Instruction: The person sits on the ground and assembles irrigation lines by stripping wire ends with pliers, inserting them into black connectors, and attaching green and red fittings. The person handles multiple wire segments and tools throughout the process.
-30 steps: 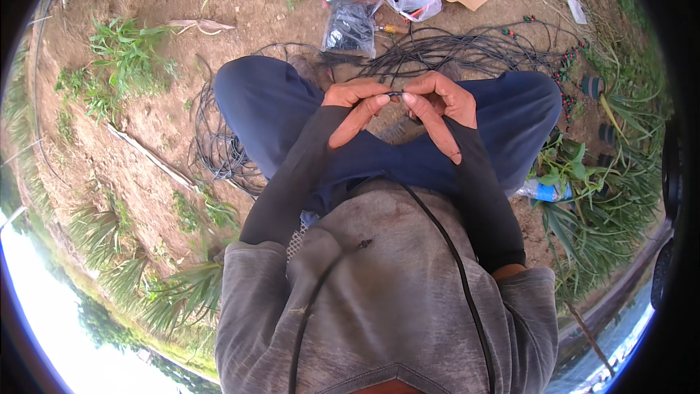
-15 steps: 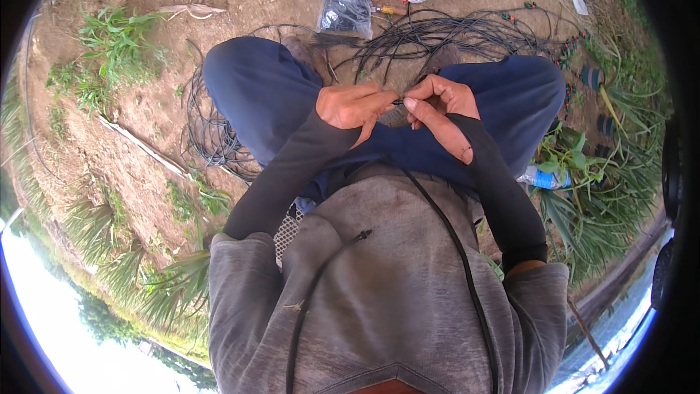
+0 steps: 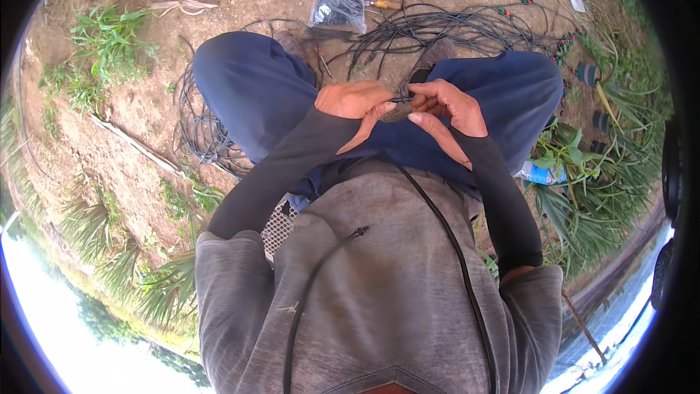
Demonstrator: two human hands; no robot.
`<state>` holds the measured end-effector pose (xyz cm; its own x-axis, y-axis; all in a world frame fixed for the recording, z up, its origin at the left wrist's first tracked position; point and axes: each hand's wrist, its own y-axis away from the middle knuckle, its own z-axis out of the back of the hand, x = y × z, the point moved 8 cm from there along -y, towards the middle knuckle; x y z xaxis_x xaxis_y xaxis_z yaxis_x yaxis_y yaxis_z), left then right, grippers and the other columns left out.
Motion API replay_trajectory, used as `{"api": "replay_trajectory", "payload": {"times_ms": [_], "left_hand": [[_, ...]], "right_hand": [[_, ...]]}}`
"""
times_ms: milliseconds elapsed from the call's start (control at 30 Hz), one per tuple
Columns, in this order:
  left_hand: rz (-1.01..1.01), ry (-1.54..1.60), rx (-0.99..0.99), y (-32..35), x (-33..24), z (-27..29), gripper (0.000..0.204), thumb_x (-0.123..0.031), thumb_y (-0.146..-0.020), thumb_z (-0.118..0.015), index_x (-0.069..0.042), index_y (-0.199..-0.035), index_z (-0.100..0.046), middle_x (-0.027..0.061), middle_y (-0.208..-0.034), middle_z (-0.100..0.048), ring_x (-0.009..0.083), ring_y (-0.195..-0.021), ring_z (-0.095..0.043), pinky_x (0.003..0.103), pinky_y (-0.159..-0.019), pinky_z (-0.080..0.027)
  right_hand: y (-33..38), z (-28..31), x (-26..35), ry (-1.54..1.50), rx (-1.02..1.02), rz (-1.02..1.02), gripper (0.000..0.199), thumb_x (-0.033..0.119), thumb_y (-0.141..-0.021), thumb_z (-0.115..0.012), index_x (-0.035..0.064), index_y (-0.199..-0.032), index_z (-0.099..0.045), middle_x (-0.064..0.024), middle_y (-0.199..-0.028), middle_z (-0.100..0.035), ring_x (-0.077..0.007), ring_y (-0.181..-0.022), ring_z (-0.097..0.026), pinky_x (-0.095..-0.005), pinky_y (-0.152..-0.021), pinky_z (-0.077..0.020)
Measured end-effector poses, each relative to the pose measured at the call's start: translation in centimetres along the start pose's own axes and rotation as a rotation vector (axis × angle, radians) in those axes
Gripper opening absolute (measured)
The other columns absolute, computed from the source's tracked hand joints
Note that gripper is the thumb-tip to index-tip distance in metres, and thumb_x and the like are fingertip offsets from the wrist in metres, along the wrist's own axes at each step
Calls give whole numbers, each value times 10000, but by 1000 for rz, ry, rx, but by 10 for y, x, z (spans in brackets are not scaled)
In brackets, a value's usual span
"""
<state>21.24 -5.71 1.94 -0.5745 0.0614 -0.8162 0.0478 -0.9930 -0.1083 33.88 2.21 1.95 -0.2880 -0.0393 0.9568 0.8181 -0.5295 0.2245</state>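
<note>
Head view, nearest first: I look down from my remote seat on the person's faded grey cloth shirt (image 3: 394, 292), where two black flexible tubes lie, a left one (image 3: 300, 321) and a right one (image 3: 459, 248). The left one ends in a small dark fitting (image 3: 362, 231), so I take that end as done.

Beyond the shirt, above the gap between the knees in navy cloth trousers (image 3: 251, 98), the two bare hands nearly meet. A thin black length of tube (image 3: 401, 99) sits between their fingertips. I read the left hand (image 3: 354, 101) as pinching one end; the right hand (image 3: 453, 111) has its thumb standing off from the forefinger, and I cannot tell whether its curled fingers grip. I judge the work on this piece to be midway, since neither hand has let it go.

Farther out, a loose coil of thin black tubing (image 3: 200, 135) lies left on the brown soil, and a wider tangle of black tubing (image 3: 430, 25) spreads ahead, small red-and-green pieces (image 3: 567, 44) at its right. Past it, a clear plastic bag full of dark pieces (image 3: 339, 6) suggests plenty is left.
</note>
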Motion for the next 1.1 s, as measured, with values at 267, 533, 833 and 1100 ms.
{"api": "replay_trajectory", "payload": {"times_ms": [267,533,833,1100], "left_hand": [[541,520,4,17,33,4,233,-180,-957,-542,22,-993,-652,-19,-639,-481,48,-554,-430,214,-510,-343],[616,522,-109,3,63,2,248,-176,-964,-539,32,-1037,-652,-25,-643,-480,35,-529,-394,192,-481,-312],[749,359,-115,-7,83,-6,275,-210,-970,-537,31,-1043,-648,-23,-633,-488,36,-514,-402,188,-463,-296],[806,316,-93,-34,86,-20,276,-202,-961,-549,45,-1051,-637,2,-614,-503,50,-477,-405,187,-434,-301]], "right_hand": [[40,113,-11,142,-579,62,129,109,-929,-590,10,-1001,-627,-15,-821,-596,-63,-699,-535,-195,-612,-414],[141,206,-233,-38,-880,-465,211,215,-922,-606,7,-956,-624,0,-694,-585,-82,-594,-518,-223,-531,-398],[132,91,-432,167,-509,-876,297,222,-755,-653,89,-1018,-684,-157,-959,-681,-340,-903,-654,-413,-809,-514],[82,117,-505,356,-479,-1088,370,129,-765,-600,88,-1133,-592,-179,-1180,-573,-354,-1001,-616,-437,-833,-508]]}}
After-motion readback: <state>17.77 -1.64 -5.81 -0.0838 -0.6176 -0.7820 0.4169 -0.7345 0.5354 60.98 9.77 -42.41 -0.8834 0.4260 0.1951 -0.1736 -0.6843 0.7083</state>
